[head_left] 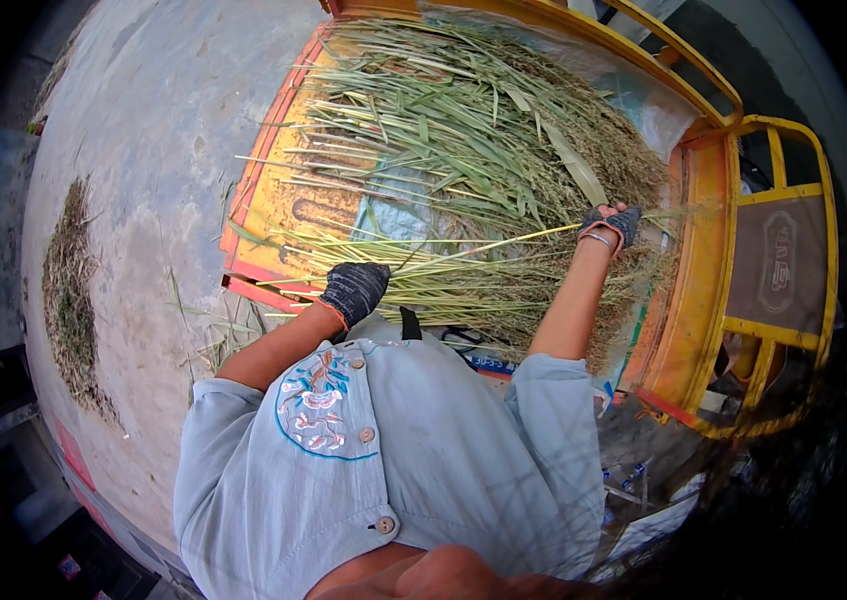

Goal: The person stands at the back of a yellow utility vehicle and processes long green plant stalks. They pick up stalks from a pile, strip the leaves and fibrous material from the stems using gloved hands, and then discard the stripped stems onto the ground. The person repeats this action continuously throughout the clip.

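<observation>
Left hand (354, 290): gloved, fingers curled around the stalk ends of the grass bundle (464, 270), at the cart bed's (289, 205) near edge.
Bundle axis: runs 9 to 3 o'clock, cut ends left, seed heads right.
Right hand (609, 228): gloved, fingers clamped on one pale stalk (504, 240) near the heads.
Nearer hand: left, by the body.

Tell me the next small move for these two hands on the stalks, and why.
Probably draw the bundle of stalks toward the cart's edge: the left hand presses its stem ends, the right hand grasps the seed-head end, both already gloved and set on it.
</observation>
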The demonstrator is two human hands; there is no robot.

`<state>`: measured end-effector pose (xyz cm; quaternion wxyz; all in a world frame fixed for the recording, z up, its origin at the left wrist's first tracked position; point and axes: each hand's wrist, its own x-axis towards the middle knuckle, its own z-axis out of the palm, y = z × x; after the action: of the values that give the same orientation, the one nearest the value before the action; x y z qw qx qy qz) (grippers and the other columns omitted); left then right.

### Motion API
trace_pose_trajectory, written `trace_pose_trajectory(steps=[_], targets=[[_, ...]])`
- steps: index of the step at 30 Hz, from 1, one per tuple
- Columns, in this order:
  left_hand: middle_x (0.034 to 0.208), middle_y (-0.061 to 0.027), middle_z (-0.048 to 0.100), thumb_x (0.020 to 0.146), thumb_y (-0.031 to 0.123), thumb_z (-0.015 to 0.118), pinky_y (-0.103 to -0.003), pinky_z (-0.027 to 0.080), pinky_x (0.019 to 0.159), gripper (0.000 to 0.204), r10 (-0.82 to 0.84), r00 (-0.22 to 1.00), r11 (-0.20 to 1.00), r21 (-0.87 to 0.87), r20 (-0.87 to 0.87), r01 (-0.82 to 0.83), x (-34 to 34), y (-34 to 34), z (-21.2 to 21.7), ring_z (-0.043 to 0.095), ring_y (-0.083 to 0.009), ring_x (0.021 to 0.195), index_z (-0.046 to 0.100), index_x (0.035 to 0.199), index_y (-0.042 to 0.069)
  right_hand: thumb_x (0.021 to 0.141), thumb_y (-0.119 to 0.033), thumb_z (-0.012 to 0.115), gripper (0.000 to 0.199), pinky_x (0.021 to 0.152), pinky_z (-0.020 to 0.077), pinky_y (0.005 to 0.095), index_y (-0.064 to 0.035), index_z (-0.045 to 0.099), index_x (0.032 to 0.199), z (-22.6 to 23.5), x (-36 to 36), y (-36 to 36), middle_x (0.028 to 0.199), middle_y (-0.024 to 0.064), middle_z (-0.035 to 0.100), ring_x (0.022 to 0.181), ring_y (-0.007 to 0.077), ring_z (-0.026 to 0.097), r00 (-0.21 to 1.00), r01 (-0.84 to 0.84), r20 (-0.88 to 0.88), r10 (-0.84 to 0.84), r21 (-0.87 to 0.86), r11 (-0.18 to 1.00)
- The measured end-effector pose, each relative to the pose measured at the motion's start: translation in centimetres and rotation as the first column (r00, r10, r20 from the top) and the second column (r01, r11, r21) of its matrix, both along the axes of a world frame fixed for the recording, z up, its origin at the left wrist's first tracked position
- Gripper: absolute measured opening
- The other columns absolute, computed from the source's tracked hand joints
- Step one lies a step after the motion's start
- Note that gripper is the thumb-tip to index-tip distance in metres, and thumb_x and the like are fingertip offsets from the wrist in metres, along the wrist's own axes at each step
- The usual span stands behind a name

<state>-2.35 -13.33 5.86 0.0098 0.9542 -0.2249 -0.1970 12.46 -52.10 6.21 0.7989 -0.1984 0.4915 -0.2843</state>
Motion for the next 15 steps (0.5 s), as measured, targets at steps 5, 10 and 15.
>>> trace_pose_trajectory(steps=[5, 10, 15], targets=[[0.075, -0.0137, 0.061, 0.077, 0.012, 0.046, -0.044, 0.048, 0.054, 0.015, -0.035, 0.997, 0.998, 0.042, -0.062, 0.038, -0.3, -0.4, -1.0, 0.062, -0.0301, 0.067, 0.057, 0.084, 0.006, 0.088, -0.041, 0.045, 0.032, 0.031, 0.022, 0.0301, -0.0144, 0.051, 0.071, -1.5, -0.5, -0.2, 0.048, -0.0001, 0.042, 0.033, 0.0126, 0.029, 0.998, -0.056, -0.032, 0.055, -0.044, 0.997], [0.069, -0.0117, 0.06, 0.077, 0.014, 0.046, -0.043, 0.046, 0.048, 0.013, -0.094, 0.995, 0.995, -0.02, 0.023, 0.095, -0.9, -0.2, -1.8, 0.06, -0.0281, 0.059, 0.056, 0.084, 0.008, 0.088, -0.042, 0.045, 0.032, 0.032, 0.02, 0.0303, -0.0157, 0.051, 0.071, -2.1, -0.7, -0.6, 0.048, -0.0008, 0.042, 0.033, 0.0126, 0.027, 0.996, -0.065, -0.062, 0.062, -0.047, 0.997], [0.069, -0.0128, 0.059, 0.075, 0.014, 0.048, -0.044, 0.045, 0.05, 0.012, -0.088, 0.993, 0.992, -0.095, -0.076, 0.081, -1.9, -0.6, -1.9, 0.059, -0.031, 0.06, 0.057, 0.081, 0.009, 0.088, -0.045, 0.041, 0.034, 0.031, 0.0181, 0.0329, -0.0168, 0.05, 0.071, -1.9, -0.2, -1.3, 0.047, 0.0003, 0.041, 0.032, 0.0143, 0.021, 0.959, -0.12, -0.259, 0.114, -0.008, 0.993]])
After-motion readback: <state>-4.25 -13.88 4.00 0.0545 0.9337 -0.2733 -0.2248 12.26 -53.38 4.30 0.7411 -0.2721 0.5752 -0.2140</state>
